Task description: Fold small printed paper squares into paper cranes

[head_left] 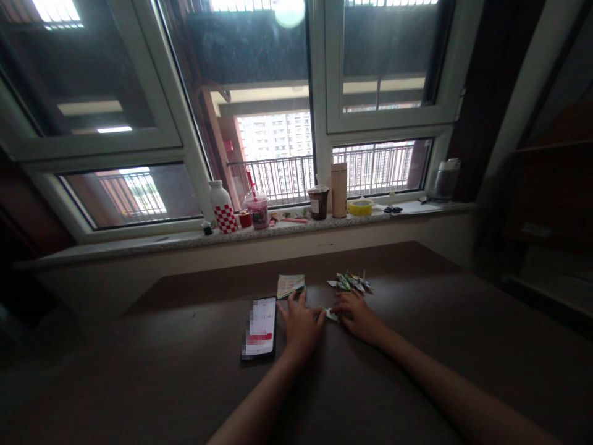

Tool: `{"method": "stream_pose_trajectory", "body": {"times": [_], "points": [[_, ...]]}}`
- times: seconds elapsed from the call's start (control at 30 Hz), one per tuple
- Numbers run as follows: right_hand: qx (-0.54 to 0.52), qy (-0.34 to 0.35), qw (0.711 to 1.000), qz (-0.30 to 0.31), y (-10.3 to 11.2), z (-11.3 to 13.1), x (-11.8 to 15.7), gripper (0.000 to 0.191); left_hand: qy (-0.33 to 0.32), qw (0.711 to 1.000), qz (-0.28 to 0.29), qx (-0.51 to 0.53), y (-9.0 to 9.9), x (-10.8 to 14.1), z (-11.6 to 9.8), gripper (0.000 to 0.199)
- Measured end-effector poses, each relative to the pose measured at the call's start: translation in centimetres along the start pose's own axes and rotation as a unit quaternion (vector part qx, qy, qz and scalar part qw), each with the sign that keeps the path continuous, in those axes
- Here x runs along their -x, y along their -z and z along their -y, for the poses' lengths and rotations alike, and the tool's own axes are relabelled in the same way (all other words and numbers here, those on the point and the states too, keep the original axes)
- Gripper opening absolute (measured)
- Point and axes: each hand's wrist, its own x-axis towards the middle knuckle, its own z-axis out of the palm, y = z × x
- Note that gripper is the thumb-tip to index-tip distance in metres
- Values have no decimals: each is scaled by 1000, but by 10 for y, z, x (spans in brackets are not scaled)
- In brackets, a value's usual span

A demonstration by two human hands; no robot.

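Observation:
A small folded paper piece (331, 314) lies on the brown table between my two hands. My left hand (302, 324) rests with its fingers spread, its thumb at the left end of that piece and its fingertips near a stack of patterned paper sheets (290, 285). On the other side, my right hand (359, 315) has its fingers closed on the piece's right end. Just beyond my right hand sits a pile of folded paper pieces (351, 282). A phone (260, 327) with a lit screen lies left of my left hand.
Beyond the brown table (194, 371), a stone windowsill (185, 242) holds a checkered bottle (224, 210), a pink cup (257, 212), a dark drink cup (319, 203), a tan flask (338, 190), yellow tape (360, 207), scissors (393, 209) and a clear container (447, 179).

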Motion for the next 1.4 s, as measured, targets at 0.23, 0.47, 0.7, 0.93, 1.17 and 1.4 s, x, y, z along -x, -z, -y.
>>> {"method": "stream_pose_trajectory", "body": {"times": [0.23, 0.47, 0.7, 0.93, 1.17, 1.4], "points": [[3, -25, 999, -33, -5, -2, -1, 15, 0, 1000, 10, -7, -9, 0, 4, 31], [27, -41, 998, -43, -3, 1, 0, 12, -5, 1000, -1, 23, -4, -2, 2, 24], [26, -66, 997, -27, -6, -2, -1, 6, -10, 999, 40, 28, -2, -2, 0, 20], [18, -75, 997, -15, -3, -2, 0, 8, -21, 999, 35, 1, 0, -5, 3, 24], [21, -73, 997, -14, -3, -3, 1, 10, -26, 999, 23, -18, -1, -8, 6, 32], [30, -76, 997, -15, -2, -2, 1, 9, -28, 999, 28, -24, 1, -8, 7, 35]]}}
